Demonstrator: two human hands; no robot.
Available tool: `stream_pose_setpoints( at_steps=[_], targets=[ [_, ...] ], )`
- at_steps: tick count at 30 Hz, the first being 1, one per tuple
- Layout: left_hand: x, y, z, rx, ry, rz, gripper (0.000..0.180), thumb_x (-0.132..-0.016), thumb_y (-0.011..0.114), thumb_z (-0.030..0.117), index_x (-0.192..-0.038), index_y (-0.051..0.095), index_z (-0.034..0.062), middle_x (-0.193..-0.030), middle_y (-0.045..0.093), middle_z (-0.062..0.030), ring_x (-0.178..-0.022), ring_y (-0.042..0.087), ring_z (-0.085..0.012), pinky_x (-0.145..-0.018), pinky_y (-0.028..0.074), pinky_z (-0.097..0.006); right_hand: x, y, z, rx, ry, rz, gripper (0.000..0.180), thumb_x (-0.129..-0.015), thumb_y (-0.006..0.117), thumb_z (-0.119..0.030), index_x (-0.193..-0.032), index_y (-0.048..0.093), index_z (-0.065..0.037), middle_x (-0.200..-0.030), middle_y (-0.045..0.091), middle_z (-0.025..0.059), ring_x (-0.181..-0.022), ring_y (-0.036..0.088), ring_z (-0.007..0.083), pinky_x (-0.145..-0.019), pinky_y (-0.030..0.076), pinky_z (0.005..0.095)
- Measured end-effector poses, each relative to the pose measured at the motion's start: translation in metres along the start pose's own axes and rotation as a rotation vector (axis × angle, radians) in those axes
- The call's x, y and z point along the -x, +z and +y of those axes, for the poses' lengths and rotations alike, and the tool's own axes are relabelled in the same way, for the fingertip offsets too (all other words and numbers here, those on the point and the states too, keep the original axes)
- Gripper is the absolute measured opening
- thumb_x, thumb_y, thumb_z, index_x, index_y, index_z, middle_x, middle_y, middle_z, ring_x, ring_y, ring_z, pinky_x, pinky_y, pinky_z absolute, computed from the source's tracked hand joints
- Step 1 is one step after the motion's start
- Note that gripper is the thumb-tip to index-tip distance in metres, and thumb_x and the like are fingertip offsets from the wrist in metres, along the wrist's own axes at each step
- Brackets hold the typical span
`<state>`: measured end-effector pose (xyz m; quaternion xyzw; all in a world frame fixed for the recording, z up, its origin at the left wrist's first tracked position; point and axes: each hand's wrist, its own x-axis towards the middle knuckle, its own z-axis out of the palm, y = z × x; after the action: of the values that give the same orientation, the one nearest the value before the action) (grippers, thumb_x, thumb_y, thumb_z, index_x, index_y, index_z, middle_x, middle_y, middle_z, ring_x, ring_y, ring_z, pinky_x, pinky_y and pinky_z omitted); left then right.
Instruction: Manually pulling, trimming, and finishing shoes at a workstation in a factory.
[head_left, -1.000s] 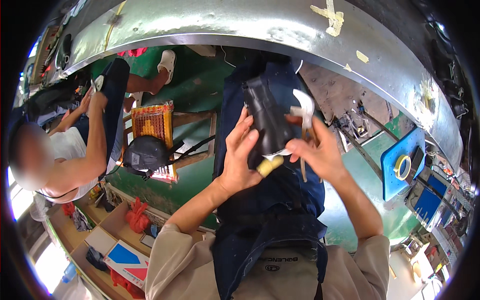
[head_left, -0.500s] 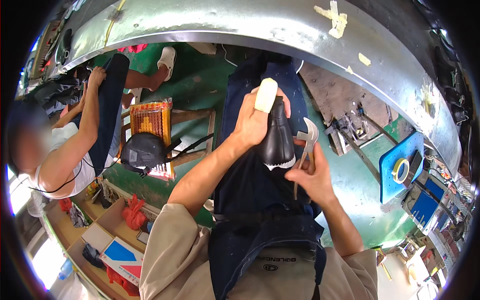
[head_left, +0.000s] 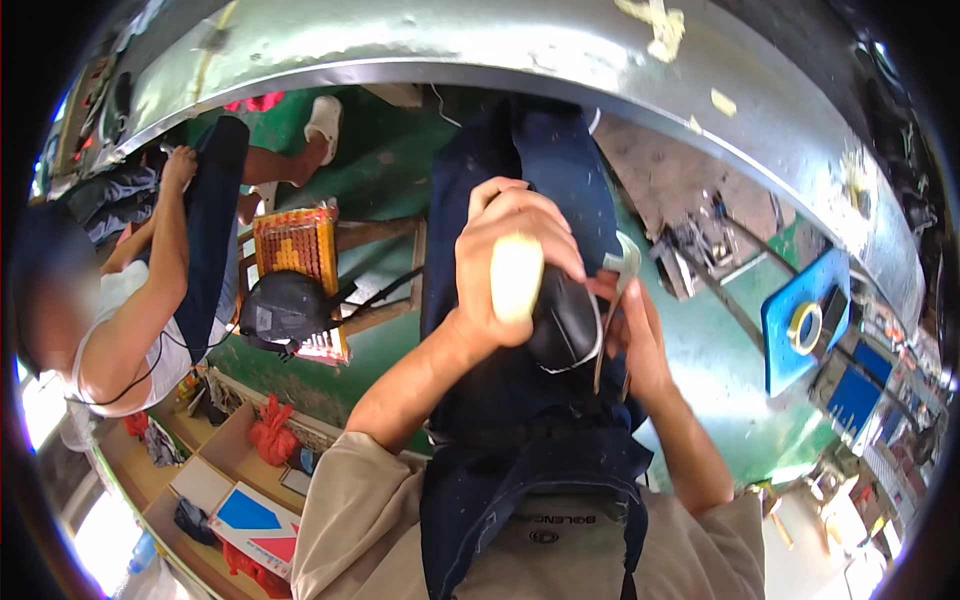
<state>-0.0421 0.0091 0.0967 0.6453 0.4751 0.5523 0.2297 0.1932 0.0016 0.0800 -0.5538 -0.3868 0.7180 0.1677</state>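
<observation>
My left hand (head_left: 505, 240) is wrapped over a black leather shoe upper (head_left: 566, 325), holding it above my lap, its toe toward me and a pale edge along its rim. A pale yellow cover (head_left: 517, 277) is on that hand's thumb. Beside the shoe, my right hand (head_left: 643, 340) grips lasting pincers (head_left: 626, 258), curved metal head up and handles down. Its fingertips are close to the shoe's right edge; whether they touch it I cannot tell. Most of the shoe's heel end is hidden under my left hand.
A metal bench edge (head_left: 400, 78) curves across the front. On the right is a blue board (head_left: 783, 330) with a tape roll (head_left: 804, 328). Left, a stool bears a beaded mat (head_left: 300, 245) and black bag (head_left: 285, 305). A co-worker (head_left: 140, 310) sits beyond; a compartment box (head_left: 190, 470) stands lower left.
My left hand has rolled over the shoe, turning its toe and pale edge rightward. My right hand keeps the pincers and has drawn its fingers closer to the shoe's edge.
</observation>
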Motion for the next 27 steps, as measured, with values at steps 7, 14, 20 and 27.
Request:
stream_pose_setpoints(
  at_steps=[7,14,20,27],
  targets=[
    [0.010,-0.012,0.022,0.126,-0.440,0.165,0.037,-0.110,0.043,0.017,-0.137,0.057,-0.0024,-0.142,0.059,-0.0172,-0.134,0.056,-0.0279,-0.116,0.041,-0.041,-0.013,-0.011,-0.030,0.124,-0.320,0.068,0.046,-0.100,0.071,-0.023,-0.138,0.052,-0.004,-0.093,0.061,-0.0013,-0.078,0.055,0.0059,-0.068,0.046,0.0232],
    [0.060,0.024,-0.058,1.088,-1.119,0.239,0.056,-0.114,0.035,0.039,-0.158,0.037,0.0050,-0.153,0.052,-0.0133,-0.139,0.051,-0.0234,-0.118,0.039,-0.037,-0.034,-0.025,-0.063,0.440,-0.013,-0.476,0.034,-0.110,0.051,-0.026,-0.135,0.057,-0.004,-0.094,0.069,0.0058,-0.078,0.062,0.0092,-0.067,0.049,0.0243],
    [0.072,0.030,-0.044,0.810,-0.940,0.084,0.058,-0.114,0.037,0.038,-0.162,0.030,0.0081,-0.161,0.041,-0.0100,-0.148,0.040,-0.0218,-0.122,0.031,-0.035,-0.047,-0.016,-0.073,0.225,0.239,-0.668,0.041,-0.109,0.052,-0.035,-0.132,0.054,-0.001,-0.109,0.074,0.0108,-0.090,0.071,0.0235,-0.070,0.056,0.0406],
    [0.085,0.027,-0.054,0.481,-0.736,0.001,0.061,-0.114,0.038,0.034,-0.165,0.021,0.0061,-0.166,0.033,-0.0126,-0.152,0.031,-0.0221,-0.125,0.023,-0.034,-0.042,0.009,-0.040,1.084,-0.550,-0.243,0.024,-0.106,0.056,-0.028,-0.111,0.053,-0.005,-0.077,0.068,0.0132,-0.072,0.068,0.0377,-0.065,0.051,0.0460]
  ],
)
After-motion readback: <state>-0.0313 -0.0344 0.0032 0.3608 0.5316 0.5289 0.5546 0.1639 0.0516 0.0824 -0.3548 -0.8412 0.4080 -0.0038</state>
